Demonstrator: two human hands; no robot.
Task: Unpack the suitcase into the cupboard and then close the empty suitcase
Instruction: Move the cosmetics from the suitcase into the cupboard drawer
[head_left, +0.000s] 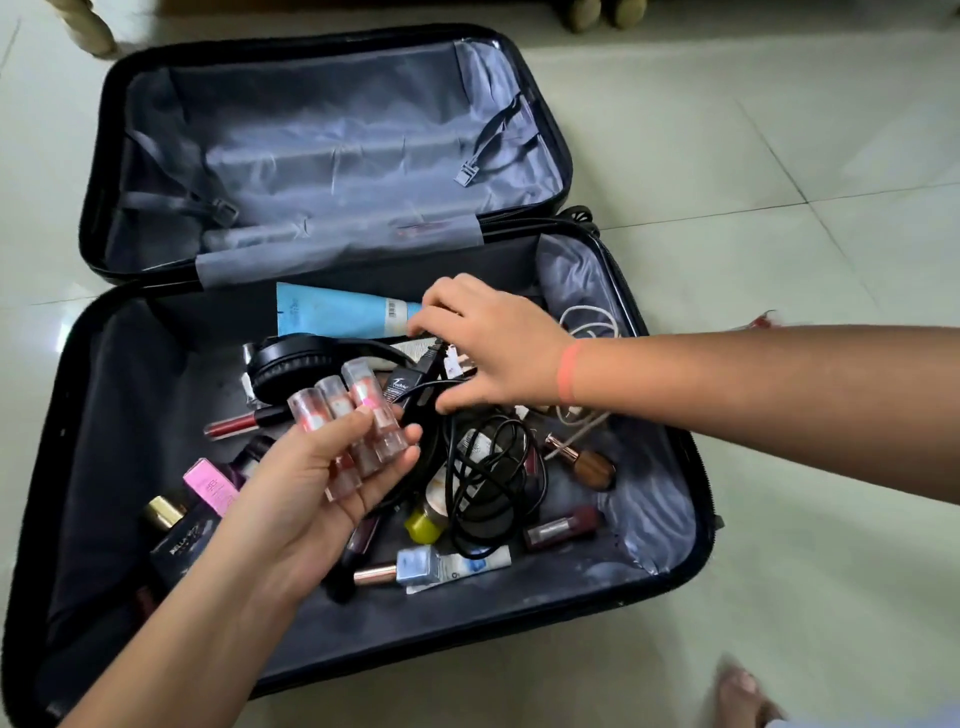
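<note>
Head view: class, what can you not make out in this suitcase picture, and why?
- Head view, grip of the right hand: its own fingers hide whether it holds the black cable.
- Head view, clear tubes in the left hand: labels blurred.
- Head view, dark bottle: the left forearm covers part.

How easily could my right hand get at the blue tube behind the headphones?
Probably yes: the right hand is just beside the blue tube, which has nothing lying on it, though it is busy at the black charger.

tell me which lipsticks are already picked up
The three clear-cased lipsticks, gripped in the left hand; the maroon lipstick and red gloss lie loose in the suitcase.
</note>
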